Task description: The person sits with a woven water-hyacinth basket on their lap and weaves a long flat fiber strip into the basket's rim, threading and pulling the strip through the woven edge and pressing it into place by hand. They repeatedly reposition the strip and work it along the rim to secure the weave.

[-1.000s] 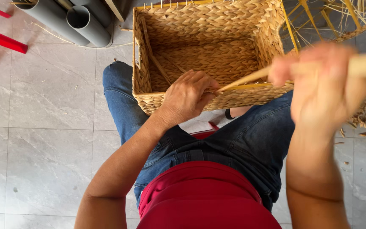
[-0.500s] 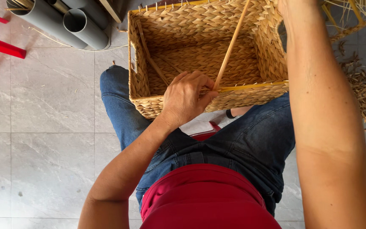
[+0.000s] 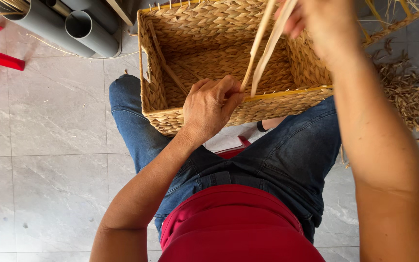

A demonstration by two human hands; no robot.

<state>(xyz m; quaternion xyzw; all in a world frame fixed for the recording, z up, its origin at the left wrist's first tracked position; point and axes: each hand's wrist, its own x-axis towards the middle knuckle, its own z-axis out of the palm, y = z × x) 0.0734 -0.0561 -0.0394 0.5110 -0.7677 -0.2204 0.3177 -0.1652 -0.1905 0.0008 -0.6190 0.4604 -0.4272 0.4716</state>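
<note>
Grey floor tiles [image 3: 49,121] lie under us, with grey pipes [image 3: 81,26] at eleven o'clock. Our left hand [image 3: 212,106] curls its fingers [image 3: 229,94] tight on the near rim of the woven basket [image 3: 204,29], pinching the lower end of a pale strip [image 3: 263,46]. Our right hand [image 3: 323,22], at one o'clock, grips the strip's upper end. That basket rests on our knees, and dry scraps [image 3: 406,92] lie at three o'clock.
</note>
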